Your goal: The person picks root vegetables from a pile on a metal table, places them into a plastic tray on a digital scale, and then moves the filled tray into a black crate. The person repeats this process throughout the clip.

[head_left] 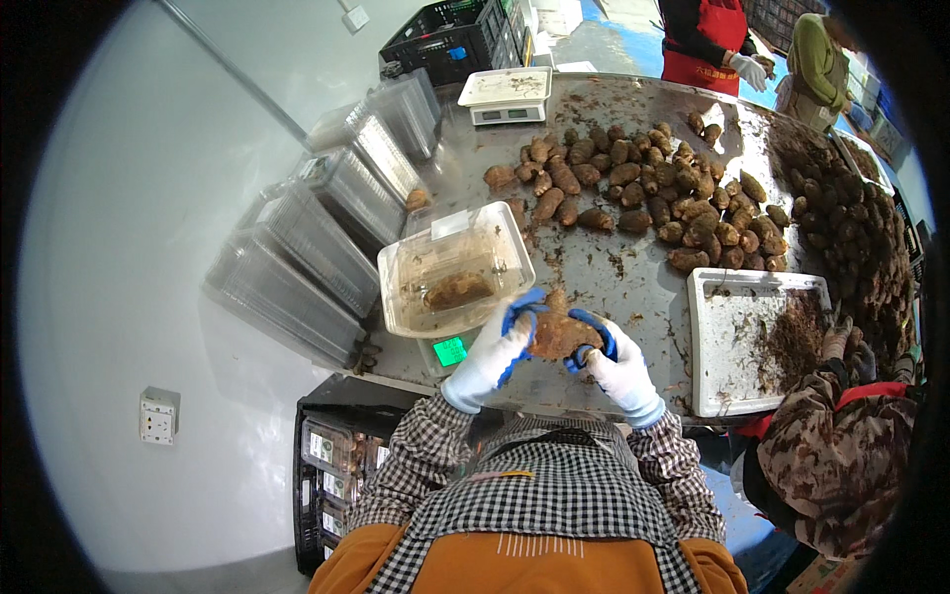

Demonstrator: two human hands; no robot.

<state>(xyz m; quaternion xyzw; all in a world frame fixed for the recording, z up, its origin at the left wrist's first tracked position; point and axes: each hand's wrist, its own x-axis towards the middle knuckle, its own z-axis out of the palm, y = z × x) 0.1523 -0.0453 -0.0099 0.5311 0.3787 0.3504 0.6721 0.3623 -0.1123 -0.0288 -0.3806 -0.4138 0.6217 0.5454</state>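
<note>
A brown, rough-skinned taro (560, 337) is held between my two hands above the near edge of the metal table. My left hand (493, 348), in a white glove with blue fingers, grips its left side. The fingers of my right hand (620, 373), gloved alike, are closed on its right end. Just beyond my left hand, a white basin (392, 312) sits on a scale with a lit green display (450, 350). Inside the basin is a clear plastic box, and one taro (458, 290) shows there.
Stacks of clear plastic boxes (307, 247) line the wall side. Many loose taros (683, 198) spread across the far table, beside a dirt-strewn white tray (701, 346). A second scale (507, 89) stands at the back. A co-worker's camouflage sleeve (841, 445) is close at right; black crates hold packed boxes (332, 445).
</note>
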